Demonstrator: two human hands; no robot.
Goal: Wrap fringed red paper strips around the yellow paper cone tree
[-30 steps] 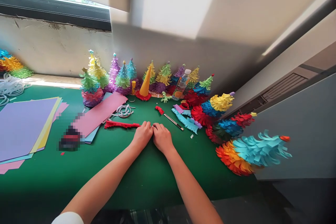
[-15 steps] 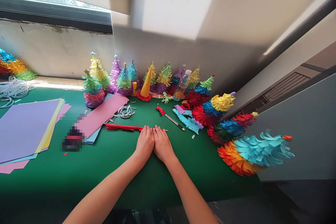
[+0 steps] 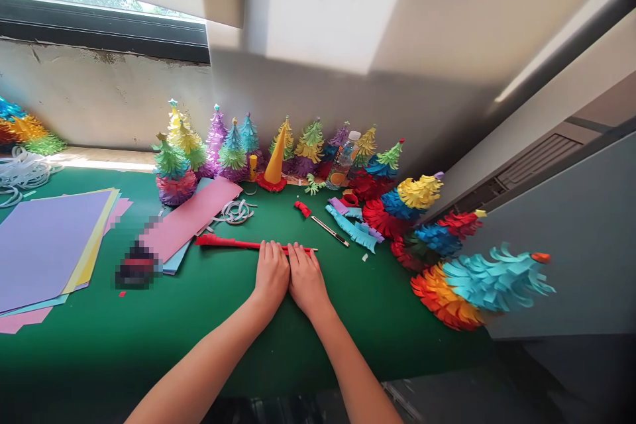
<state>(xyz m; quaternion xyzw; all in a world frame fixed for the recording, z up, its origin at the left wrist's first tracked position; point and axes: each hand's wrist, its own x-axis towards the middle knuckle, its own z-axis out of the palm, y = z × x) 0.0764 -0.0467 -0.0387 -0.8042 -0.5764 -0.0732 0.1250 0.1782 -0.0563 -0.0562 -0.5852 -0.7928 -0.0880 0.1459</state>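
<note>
My left hand (image 3: 271,273) and my right hand (image 3: 305,276) lie side by side, fingers flat and stretched forward, on the green table (image 3: 213,318). Their fingertips press on a red paper strip (image 3: 229,243) rolled thin, which stretches to the left of the hands. Both hands are open and flat on it, and their thumbs touch each other.
Several fringed paper trees (image 3: 232,149) line the back wall, and larger ones (image 3: 479,283) crowd the right edge. A stack of coloured sheets (image 3: 47,242) lies left, a pink sheet (image 3: 191,215) behind the strip. A craft knife (image 3: 322,224), glue stick (image 3: 253,166) and bottle (image 3: 343,162) stand beyond.
My hands went from curled fists pinching the strip's end to flat, open palms. The red strip, fringed and loose before, now looks rolled into a thin rod under my fingertips.
</note>
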